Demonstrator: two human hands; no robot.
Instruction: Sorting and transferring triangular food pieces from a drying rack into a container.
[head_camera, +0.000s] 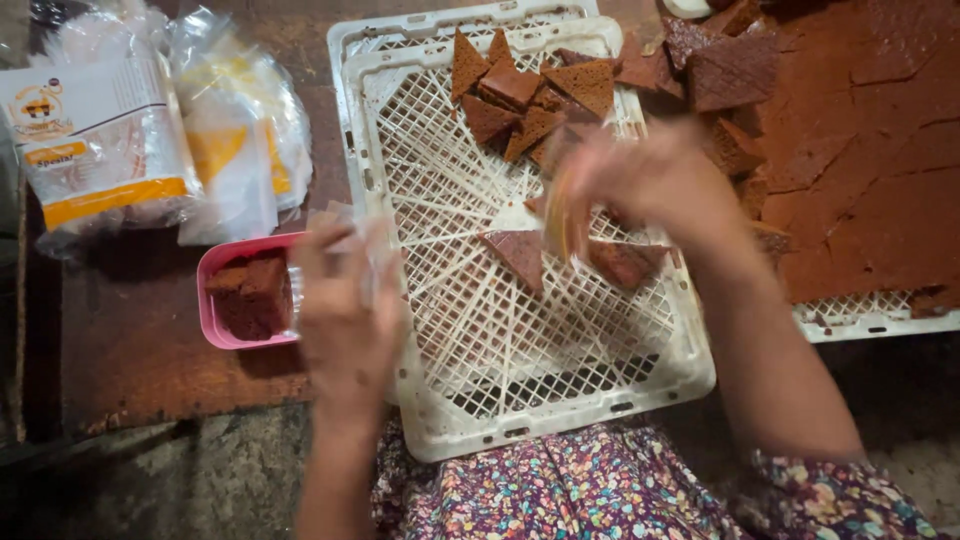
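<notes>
Dark worn wooden worktop (140, 340) carries a white plastic lattice crate (520, 340), where the blurred right hand (640, 180) pinches a brown triangular cake slice (556, 215) and the left hand (345, 300) grips a clear plastic bag (345, 225), so bagging seems underway and lining slice to bag mouth is what it calls for.

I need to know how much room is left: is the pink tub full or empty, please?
Partly full: brown cake pieces fill the pink tub.

A white lattice crate (520, 380) carries brown triangular cake pieces (525, 95); mid-left sits a pink tub (215, 320); upper left, clear bags (110, 140) show yellow-orange bands; bottom, purple floral fabric (600, 495).
</notes>
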